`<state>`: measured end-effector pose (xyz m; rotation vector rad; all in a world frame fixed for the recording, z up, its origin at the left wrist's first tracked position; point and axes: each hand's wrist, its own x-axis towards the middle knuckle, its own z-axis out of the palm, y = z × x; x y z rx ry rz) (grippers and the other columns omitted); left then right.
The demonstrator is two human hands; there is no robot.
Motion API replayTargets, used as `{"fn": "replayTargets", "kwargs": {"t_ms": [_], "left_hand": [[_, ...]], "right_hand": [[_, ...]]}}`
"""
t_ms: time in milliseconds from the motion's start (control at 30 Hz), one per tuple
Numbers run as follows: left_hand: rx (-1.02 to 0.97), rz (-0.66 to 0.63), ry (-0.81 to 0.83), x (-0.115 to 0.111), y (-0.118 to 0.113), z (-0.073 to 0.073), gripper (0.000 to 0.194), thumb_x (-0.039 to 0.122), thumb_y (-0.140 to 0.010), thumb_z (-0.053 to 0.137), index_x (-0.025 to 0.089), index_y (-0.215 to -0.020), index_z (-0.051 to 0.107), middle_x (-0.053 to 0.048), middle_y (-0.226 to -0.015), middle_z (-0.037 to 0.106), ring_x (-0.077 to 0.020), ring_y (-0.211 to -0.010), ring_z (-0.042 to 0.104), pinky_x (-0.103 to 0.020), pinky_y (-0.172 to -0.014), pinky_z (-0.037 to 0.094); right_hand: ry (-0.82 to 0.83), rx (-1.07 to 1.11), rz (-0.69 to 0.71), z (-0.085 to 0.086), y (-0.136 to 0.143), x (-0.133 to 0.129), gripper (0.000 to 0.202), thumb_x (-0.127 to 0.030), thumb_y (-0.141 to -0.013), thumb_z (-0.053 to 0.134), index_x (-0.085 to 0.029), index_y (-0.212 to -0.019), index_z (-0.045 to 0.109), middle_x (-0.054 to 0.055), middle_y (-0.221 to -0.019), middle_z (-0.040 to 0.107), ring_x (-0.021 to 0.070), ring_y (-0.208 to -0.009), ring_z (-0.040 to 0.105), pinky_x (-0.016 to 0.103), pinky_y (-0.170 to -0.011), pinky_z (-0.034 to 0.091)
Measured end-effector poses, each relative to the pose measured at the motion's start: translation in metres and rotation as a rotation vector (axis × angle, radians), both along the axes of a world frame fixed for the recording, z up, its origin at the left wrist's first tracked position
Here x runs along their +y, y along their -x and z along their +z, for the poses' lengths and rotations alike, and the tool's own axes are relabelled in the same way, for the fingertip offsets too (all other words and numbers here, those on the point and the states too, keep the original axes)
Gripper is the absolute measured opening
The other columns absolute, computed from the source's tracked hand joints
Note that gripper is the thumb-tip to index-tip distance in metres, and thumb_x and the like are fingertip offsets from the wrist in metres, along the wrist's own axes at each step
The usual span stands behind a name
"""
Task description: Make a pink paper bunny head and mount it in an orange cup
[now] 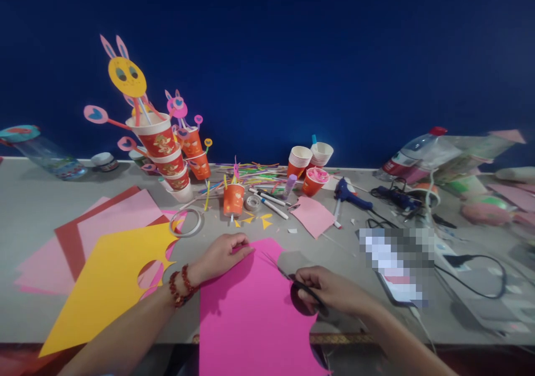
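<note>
A bright pink sheet (254, 315) lies at the front edge of the table and hangs past it, its right edge cut in curves. My left hand (223, 257), with a red bead bracelet on the wrist, holds the sheet's upper left edge, fingers pressed together. In my right hand (317, 287) are black-handled scissors (307, 289), closed around by my fingers. Their blades point up and left over the upper right part of the sheet, slightly parted. Whether the blades touch the paper is unclear.
Yellow paper (96, 281) with cut-outs and pink and red sheets lie left. Behind stand decorated cup figures (161, 145), an orange cup (233, 199), pens and pipe cleaners. A pink piece (313, 216), glue gun (353, 195), phone (397, 276), cables and bottle (412, 153) are right.
</note>
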<state>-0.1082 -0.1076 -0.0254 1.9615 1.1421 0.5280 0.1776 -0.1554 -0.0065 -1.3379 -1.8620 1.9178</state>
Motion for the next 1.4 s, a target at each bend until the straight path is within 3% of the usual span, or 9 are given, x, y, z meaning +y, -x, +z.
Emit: {"fn": "replayTargets", "kwargs": {"t_ms": [300, 800, 900, 1067, 1267, 1400], "left_hand": [[-0.005, -0.007, -0.004, 0.000, 0.000, 0.001, 0.029, 0.040, -0.094, 0.048, 0.017, -0.083, 0.062, 0.000, -0.075, 0.064, -0.0142, -0.069, 0.054, -0.025, -0.062, 0.038], [-0.031, -0.029, 0.022, 0.001, 0.000, 0.003, 0.027, 0.036, -0.096, 0.044, 0.018, -0.081, 0.059, 0.001, -0.073, 0.061, -0.0142, -0.068, 0.053, -0.024, -0.065, 0.039], [-0.012, -0.038, 0.017, -0.001, -0.001, 0.003, 0.028, 0.036, -0.096, 0.045, 0.017, -0.081, 0.059, 0.001, -0.072, 0.061, -0.0138, -0.066, 0.052, -0.025, -0.063, 0.038], [-0.028, -0.011, 0.026, -0.001, 0.000, 0.002, 0.029, 0.037, -0.095, 0.046, 0.017, -0.079, 0.059, 0.002, -0.070, 0.059, -0.0132, -0.066, 0.051, -0.024, -0.062, 0.037], [-0.028, -0.005, 0.025, -0.001, -0.002, 0.000, 0.028, 0.035, -0.094, 0.048, 0.016, -0.078, 0.060, 0.001, -0.069, 0.060, -0.0128, -0.065, 0.051, -0.023, -0.062, 0.036], [-0.050, 0.024, 0.041, 0.001, -0.002, -0.002, 0.029, 0.036, -0.092, 0.049, 0.016, -0.074, 0.059, 0.002, -0.067, 0.059, -0.0129, -0.063, 0.050, -0.023, -0.061, 0.036]], "right_hand": [[0.010, -0.009, -0.012, -0.002, -0.002, -0.002, 0.060, -0.078, -0.074, 0.059, -0.021, -0.063, 0.042, -0.003, -0.054, 0.051, 0.0103, -0.050, 0.043, 0.021, -0.048, 0.031], [-0.204, -0.134, -0.066, -0.005, 0.001, -0.001, 0.047, -0.049, -0.082, 0.063, -0.023, -0.058, 0.032, -0.007, -0.049, 0.039, 0.0095, -0.050, 0.037, 0.023, -0.048, 0.025], [-0.194, -0.157, -0.030, -0.003, 0.004, 0.002, 0.046, -0.048, -0.083, 0.063, -0.022, -0.058, 0.033, -0.007, -0.048, 0.039, 0.0092, -0.049, 0.034, 0.022, -0.047, 0.023], [-0.211, -0.098, -0.088, -0.008, 0.006, 0.005, 0.050, -0.051, -0.079, 0.067, -0.022, -0.058, 0.032, -0.009, -0.051, 0.033, 0.0083, -0.050, 0.030, 0.022, -0.047, 0.021], [-0.210, -0.179, -0.060, 0.001, 0.015, 0.006, 0.044, -0.044, -0.082, 0.064, -0.022, -0.059, 0.034, -0.007, -0.049, 0.041, 0.0092, -0.049, 0.035, 0.023, -0.048, 0.022], [-0.254, -0.143, -0.089, -0.007, 0.018, 0.008, 0.044, -0.042, -0.082, 0.062, -0.022, -0.058, 0.032, -0.008, -0.048, 0.037, 0.0092, -0.049, 0.033, 0.023, -0.048, 0.020]]}}
